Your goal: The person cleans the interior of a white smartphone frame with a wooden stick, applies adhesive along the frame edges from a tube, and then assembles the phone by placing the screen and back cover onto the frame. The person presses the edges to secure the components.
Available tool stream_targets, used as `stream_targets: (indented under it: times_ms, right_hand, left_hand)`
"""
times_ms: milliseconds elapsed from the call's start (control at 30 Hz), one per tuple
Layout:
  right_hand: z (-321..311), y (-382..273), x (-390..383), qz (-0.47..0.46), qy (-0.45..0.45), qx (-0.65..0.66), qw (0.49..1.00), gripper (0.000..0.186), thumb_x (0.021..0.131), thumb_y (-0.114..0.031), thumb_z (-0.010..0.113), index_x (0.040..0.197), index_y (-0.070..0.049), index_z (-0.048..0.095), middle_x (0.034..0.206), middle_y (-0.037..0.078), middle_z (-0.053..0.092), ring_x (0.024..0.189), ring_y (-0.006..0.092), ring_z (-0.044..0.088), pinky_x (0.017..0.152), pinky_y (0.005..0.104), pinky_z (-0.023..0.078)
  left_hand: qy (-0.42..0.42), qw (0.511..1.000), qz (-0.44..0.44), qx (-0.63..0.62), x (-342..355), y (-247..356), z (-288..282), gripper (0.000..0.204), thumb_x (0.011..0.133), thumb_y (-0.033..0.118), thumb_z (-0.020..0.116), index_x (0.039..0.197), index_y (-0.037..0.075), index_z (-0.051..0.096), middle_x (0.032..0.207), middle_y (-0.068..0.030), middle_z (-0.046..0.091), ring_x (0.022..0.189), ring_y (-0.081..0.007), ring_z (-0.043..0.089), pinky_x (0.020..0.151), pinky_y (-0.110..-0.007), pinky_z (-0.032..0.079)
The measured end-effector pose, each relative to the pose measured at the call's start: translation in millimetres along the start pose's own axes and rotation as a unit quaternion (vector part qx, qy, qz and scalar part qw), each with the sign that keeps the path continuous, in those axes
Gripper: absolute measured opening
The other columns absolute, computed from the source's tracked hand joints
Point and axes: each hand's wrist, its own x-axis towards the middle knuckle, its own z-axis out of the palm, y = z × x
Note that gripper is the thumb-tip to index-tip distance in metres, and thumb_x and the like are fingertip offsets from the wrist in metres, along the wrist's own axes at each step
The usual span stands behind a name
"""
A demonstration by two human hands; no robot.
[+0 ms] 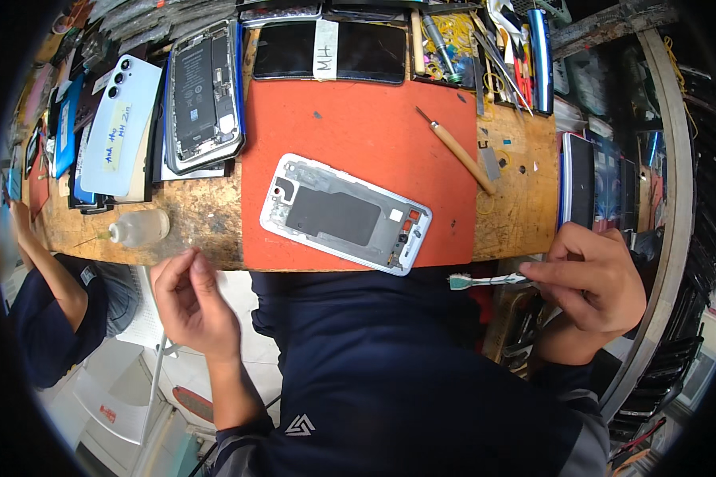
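Toothbrush [497, 280] at near right is pinched in the right hand [593, 282]; near left, the left hand [195, 306] has fingertips pressed together. Beyond, a clear bottle [145, 228], contents hard to make out, is left of the phone frame [338, 216] on the orange mat [346, 123]. Far right, a tray [431, 80] holds yellow bands [463, 36] and a metal tool [438, 46].

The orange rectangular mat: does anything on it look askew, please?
Yes: the white rectangular phone frame lies slanted, one corner slightly past the orange mat; the wooden-handled tool straddles the mat's right edge.
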Motion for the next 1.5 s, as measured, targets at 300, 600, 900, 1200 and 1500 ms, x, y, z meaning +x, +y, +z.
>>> stream_targets:
  times_ms: [300,600,900,1200,1500]
  right_hand:
    - [31.3,11.4,10.0,0.028,0.117,-0.013,0.993,0.032,0.085,0.007,0.078,0.114,-0.004,0.085,0.084,0.009,0.064,0.069,0.0243,0.067,0.06,0.0378,0.049]
    - [87.5,24.7,-11.3,-0.012,0.087,0.035,0.996,0.039,0.084,0.001,0.08,0.119,-0.013,0.086,0.086,0.006,0.065,0.068,0.0204,0.068,0.058,0.035,0.05]
    - [82.2,42.4,-43.8,0.038,0.139,0.178,0.973,0.031,0.089,0.007,0.078,0.118,-0.002,0.084,0.09,0.009,0.067,0.073,0.0215,0.068,0.063,0.0332,0.05]
    - [98.4,60.1,-47.2,0.054,0.173,0.23,0.956,0.034,0.091,0.009,0.076,0.123,-0.002,0.083,0.09,0.009,0.065,0.073,0.0197,0.066,0.063,0.032,0.049]
    - [98.0,39.5,-5.8,0.012,0.269,0.144,0.952,0.04,0.086,0.01,0.078,0.123,-0.005,0.083,0.089,0.008,0.065,0.072,0.0199,0.063,0.063,0.0323,0.047]
  left_hand:
    - [0.001,0.983,0.165,0.077,6.3,-11.7,8.2,0.041,0.116,0.023,0.055,0.089,-0.006,0.068,0.055,-0.0033,0.049,0.055,-0.0179,0.052,0.108,-0.055,0.054]
    - [-0.182,0.946,0.249,0.095,8.3,33.3,28.9,0.006,0.093,0.01,0.07,0.094,0.008,0.075,0.076,-0.0019,0.068,0.082,-0.024,0.066,0.122,-0.06,0.036]
    - [-0.301,0.86,0.372,0.176,22.9,63.9,73.7,0.033,0.087,0.026,0.083,0.119,0.022,0.084,0.108,0.0047,0.072,0.116,-0.0239,0.065,0.125,-0.057,0.024]
    - [-0.268,0.848,0.418,0.188,27.6,54.1,67.5,0.026,0.087,0.031,0.084,0.11,0.019,0.085,0.109,0.0055,0.073,0.125,-0.0248,0.066,0.125,-0.058,0.025]
    - [-0.292,0.842,0.407,0.2,28.4,69.1,62.5,0.035,0.086,0.035,0.081,0.117,0.019,0.085,0.103,0.0024,0.068,0.108,-0.0219,0.063,0.114,-0.051,0.033]
